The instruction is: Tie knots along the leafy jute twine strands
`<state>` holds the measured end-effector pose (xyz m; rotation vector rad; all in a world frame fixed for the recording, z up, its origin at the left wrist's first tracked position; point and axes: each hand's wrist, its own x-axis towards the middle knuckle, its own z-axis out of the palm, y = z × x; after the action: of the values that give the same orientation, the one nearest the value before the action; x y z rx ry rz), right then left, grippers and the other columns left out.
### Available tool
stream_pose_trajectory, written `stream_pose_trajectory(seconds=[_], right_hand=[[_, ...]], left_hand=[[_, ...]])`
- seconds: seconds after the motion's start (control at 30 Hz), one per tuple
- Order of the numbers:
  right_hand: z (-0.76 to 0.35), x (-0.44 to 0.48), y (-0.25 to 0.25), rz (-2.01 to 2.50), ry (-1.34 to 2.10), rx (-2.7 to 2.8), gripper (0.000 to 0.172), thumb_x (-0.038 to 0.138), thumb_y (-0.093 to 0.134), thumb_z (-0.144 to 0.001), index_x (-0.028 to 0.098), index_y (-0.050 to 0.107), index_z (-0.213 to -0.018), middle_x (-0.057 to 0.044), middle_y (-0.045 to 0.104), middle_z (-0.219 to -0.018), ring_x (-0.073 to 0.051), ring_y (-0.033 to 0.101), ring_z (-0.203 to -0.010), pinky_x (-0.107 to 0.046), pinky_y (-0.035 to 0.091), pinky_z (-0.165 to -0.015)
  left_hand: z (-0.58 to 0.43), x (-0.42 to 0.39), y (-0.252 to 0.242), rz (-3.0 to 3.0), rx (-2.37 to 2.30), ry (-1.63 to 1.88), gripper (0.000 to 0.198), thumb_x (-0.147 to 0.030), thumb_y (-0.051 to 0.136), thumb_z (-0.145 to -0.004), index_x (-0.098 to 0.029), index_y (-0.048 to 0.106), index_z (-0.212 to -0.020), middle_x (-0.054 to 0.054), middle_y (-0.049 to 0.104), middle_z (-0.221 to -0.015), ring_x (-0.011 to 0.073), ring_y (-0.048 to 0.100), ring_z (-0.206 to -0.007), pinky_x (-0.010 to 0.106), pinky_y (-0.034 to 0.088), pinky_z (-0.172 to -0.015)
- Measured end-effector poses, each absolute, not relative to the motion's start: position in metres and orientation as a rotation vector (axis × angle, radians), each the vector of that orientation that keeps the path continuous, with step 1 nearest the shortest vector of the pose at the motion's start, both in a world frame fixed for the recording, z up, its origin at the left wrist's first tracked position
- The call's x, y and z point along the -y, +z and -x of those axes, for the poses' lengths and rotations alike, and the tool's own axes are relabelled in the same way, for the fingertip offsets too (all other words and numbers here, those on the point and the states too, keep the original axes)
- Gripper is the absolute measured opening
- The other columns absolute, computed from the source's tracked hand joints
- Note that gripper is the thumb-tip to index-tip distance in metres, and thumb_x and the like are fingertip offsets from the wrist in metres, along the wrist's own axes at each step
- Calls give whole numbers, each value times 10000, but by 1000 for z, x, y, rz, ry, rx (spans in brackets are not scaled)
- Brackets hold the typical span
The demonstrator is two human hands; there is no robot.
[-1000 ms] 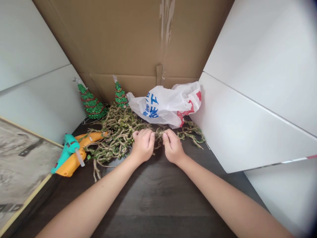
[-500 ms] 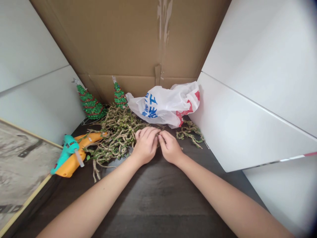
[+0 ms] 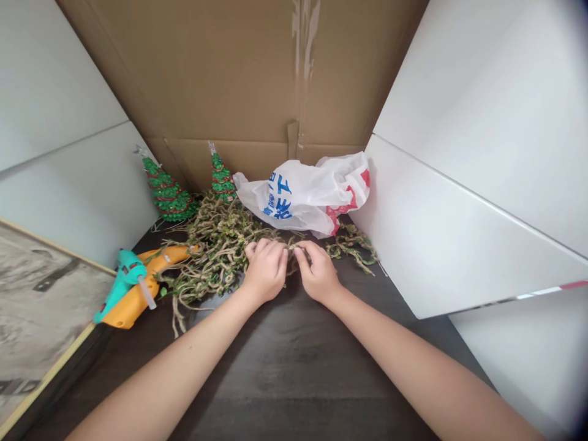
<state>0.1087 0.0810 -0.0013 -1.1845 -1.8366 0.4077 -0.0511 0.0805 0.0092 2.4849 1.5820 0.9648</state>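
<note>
I see the left grip and the right grip close together near the middle of the view. Both are curled almost closed, and the fingers of each come down on the same strand of the twine vine, one just beside the other. I think both have hold of this strand, but the fingers hide the exact contact, so I cannot be fully sure.

The twine vine has small green leaves and lies in a loose heap on the dark wood table. Most of it is on the left side of the grips, and a thinner part goes to the right, until near the white panel. Just behind the vine lies a white plastic bag with blue and red printing, and it touches the vine.

Further left, two small green glittery cone trees stand upright at the vine's back edge. A teal glue gun with a glue stick lies on a curved orange object, beside the vine. A brown cardboard sheet stands behind everything, with another white panel and a framed picture on the left.
</note>
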Motion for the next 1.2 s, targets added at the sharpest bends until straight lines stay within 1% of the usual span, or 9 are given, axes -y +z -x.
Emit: stream_pose_trajectory(seconds=[0.1,0.2,0.33,0.43,0.57,0.8,0.97,1.03,1.2], right_hand=[[-109,-82,-2,1168,431,1785,216,309,421,-1011,217,611,-1056,-84,717,-1041,-222,663,-982,-368,494,-887],[-109,-83,-2,1176,455,1785,206,318,437,-1003,225,614,-1054,-83,716,-1050,-227,664,-991,-372,497,-888],[-109,-83,0,1214,499,1756,206,350,464,-996,224,590,-1098,-76,716,-1047,-223,667,-955,-360,489,-844],[-109,-82,2,1234,451,1827,209,341,432,-1015,223,605,-1010,-59,709,-979,-210,652,-925,-355,444,-822],[-107,-76,7,1284,281,2017,296,278,360,-1037,220,634,-939,-49,697,-937,-197,621,-891,-390,354,-867],[-104,-72,8,1282,267,2162,250,292,402,-1022,213,626,-1100,-85,687,-1086,-228,603,-1025,-411,328,-943],[-106,-75,8,1246,348,2104,247,338,443,-1010,209,608,-1140,-87,680,-1078,-241,609,-1036,-410,369,-923],[-106,-77,6,1230,388,2046,238,323,471,-995,212,600,-1161,-87,687,-1090,-243,619,-1044,-410,387,-928],[-107,-82,0,1187,431,1912,260,192,472,-942,207,581,-1177,-96,691,-1186,-239,633,-1085,-413,409,-983]], left_hand=[[51,-79,11,-2530,-1428,880,351,-293,340,-1030,-190,529,-754,52,651,-781,223,529,-853,443,290,-847],[53,-78,13,-2520,-1306,894,368,-331,360,-1026,-192,496,-713,34,623,-733,208,516,-816,436,306,-849],[54,-77,13,-2492,-1245,962,342,-357,409,-1007,-193,490,-718,19,579,-715,198,520,-807,423,326,-864],[54,-77,13,-2456,-1232,1021,333,-335,383,-1018,-192,518,-749,18,581,-732,188,532,-789,412,336,-858],[56,-79,12,-2327,-1279,1121,370,-342,341,-1035,-193,568,-784,19,593,-732,181,556,-766,399,358,-859],[57,-82,5,-2176,-1353,1201,392,-393,309,-1048,-193,645,-1074,56,709,-889,199,631,-899,388,381,-939],[56,-84,3,-2208,-1355,1169,390,-387,329,-1050,-212,640,-1206,81,734,-1131,217,656,-1042,404,365,-961],[56,-84,4,-2219,-1360,1164,377,-380,343,-1049,-222,637,-1225,83,724,-1188,221,656,-1069,408,359,-958],[54,-84,5,-2225,-1396,1166,270,-329,433,-1021,-220,645,-1144,68,735,-1158,220,664,-1045,413,351,-958]])
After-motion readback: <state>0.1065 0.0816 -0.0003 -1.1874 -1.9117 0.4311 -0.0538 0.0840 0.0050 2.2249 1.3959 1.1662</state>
